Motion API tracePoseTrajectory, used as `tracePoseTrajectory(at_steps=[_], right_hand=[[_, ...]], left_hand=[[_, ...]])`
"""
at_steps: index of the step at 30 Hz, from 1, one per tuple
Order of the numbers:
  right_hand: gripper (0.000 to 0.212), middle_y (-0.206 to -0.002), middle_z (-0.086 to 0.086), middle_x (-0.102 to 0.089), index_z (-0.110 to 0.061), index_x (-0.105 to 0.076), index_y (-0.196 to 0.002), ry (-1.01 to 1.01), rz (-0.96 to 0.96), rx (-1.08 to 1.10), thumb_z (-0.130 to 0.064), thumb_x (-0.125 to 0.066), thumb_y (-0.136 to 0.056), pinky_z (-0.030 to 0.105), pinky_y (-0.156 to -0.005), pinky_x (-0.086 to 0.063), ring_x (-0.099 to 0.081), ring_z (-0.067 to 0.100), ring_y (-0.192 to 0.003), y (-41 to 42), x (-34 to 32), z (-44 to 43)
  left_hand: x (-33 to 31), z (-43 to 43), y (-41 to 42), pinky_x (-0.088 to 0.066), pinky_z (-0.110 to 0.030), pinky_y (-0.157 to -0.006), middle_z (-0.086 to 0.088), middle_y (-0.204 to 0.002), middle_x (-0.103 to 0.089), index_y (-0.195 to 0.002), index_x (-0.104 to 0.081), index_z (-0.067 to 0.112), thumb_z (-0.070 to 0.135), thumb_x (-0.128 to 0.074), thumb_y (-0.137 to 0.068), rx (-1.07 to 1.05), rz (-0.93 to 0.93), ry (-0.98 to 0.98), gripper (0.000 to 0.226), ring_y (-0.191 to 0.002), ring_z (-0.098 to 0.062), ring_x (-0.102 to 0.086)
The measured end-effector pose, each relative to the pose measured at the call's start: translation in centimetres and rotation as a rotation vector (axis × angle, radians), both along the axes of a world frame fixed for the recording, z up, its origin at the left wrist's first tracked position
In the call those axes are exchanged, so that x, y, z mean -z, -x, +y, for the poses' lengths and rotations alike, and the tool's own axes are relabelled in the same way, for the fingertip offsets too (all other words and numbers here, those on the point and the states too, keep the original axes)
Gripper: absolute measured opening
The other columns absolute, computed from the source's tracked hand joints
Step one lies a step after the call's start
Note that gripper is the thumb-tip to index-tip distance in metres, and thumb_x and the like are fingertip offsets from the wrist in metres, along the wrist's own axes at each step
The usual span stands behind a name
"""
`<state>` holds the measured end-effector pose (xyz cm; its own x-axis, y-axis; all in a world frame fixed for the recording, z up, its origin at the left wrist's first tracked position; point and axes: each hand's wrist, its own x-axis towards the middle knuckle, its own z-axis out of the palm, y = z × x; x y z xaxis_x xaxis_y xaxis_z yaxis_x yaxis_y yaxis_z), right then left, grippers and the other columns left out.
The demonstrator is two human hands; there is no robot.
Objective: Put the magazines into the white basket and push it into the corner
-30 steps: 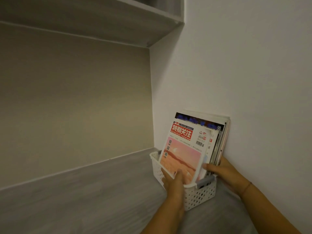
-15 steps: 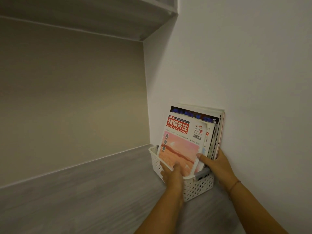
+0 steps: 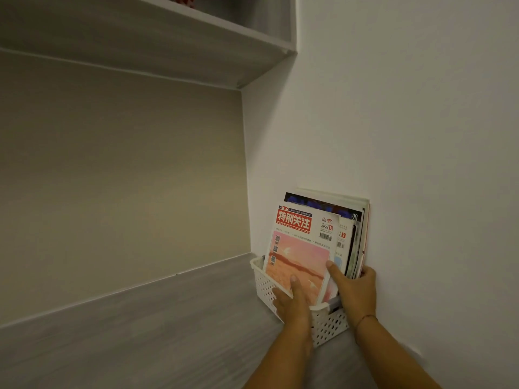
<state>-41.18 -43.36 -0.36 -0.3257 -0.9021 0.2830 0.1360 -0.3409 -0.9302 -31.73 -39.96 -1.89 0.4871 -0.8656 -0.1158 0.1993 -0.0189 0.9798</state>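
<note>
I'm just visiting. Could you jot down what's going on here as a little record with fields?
place: grey counter in a corner, under a shelf
basket: white, perforated, beside the right-hand wall
magazines: several, upright in the basket
left hand: grips the basket's near rim, thumb on the front cover
right hand: holds the magazines' right edge

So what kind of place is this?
Most likely a desk nook at home: a grey wood-look top running into a corner of plain walls, a shelf overhead, and magazines standing in a small white basket.
</note>
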Motion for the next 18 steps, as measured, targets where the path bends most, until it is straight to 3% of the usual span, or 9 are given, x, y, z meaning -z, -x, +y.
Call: tracePoseTrajectory(at_steps=[5, 9, 14, 18], right_hand=[[0.058, -0.106, 0.004, -0.057, -0.017, -0.04, -0.115, 0.009, 0.01, -0.075, -0.026, -0.077, -0.07, 0.027, -0.063, -0.052, -0.061, 0.018, -0.086, 0.5, 0.4, 0.1], [0.059, -0.107, 0.004, -0.057, -0.019, -0.039, -0.113, -0.009, 0.038, -0.105, -0.024, -0.078, -0.069, 0.024, -0.061, -0.052, -0.061, 0.013, -0.083, 0.7, 0.4, 0.1], [0.069, -0.117, 0.014, -0.058, -0.011, -0.041, -0.116, -0.094, 0.151, -0.028, -0.028, -0.082, -0.063, 0.046, -0.084, -0.054, -0.061, 0.029, -0.098, 0.9, 0.2, 1.1], [0.091, -0.141, 0.018, -0.037, -0.009, -0.026, -0.138, -0.15, 0.269, 0.01, -0.033, -0.079, -0.067, 0.051, -0.101, -0.041, -0.043, 0.035, -0.124, 1.6, -0.7, 3.4]], left_hand=[[0.2, -0.3, 0.0, -0.024, -0.05, -0.116, -0.01, -0.16, -0.012, -0.153, 0.0, 0.019, 0.056, -0.032, -0.096, -0.01, 0.0, -0.015, 0.075, -0.144, -0.032, -0.021], [0.2, -0.4, -0.1, -0.028, -0.049, -0.114, -0.012, -0.157, -0.021, -0.153, -0.006, 0.02, 0.055, -0.036, -0.095, -0.005, -0.005, -0.014, 0.074, -0.141, -0.033, -0.027], [0.3, 0.5, -0.7, -0.028, -0.05, -0.114, -0.011, -0.155, -0.028, -0.153, -0.011, 0.019, 0.054, -0.044, -0.092, 0.097, -0.04, 0.034, 0.077, -0.141, -0.032, -0.03], [-0.9, 3.8, -2.1, -0.031, -0.043, -0.114, -0.007, -0.154, -0.031, -0.152, -0.012, 0.02, 0.054, -0.036, -0.095, 0.227, 0.015, -0.006, 0.07, -0.138, -0.027, -0.035]])
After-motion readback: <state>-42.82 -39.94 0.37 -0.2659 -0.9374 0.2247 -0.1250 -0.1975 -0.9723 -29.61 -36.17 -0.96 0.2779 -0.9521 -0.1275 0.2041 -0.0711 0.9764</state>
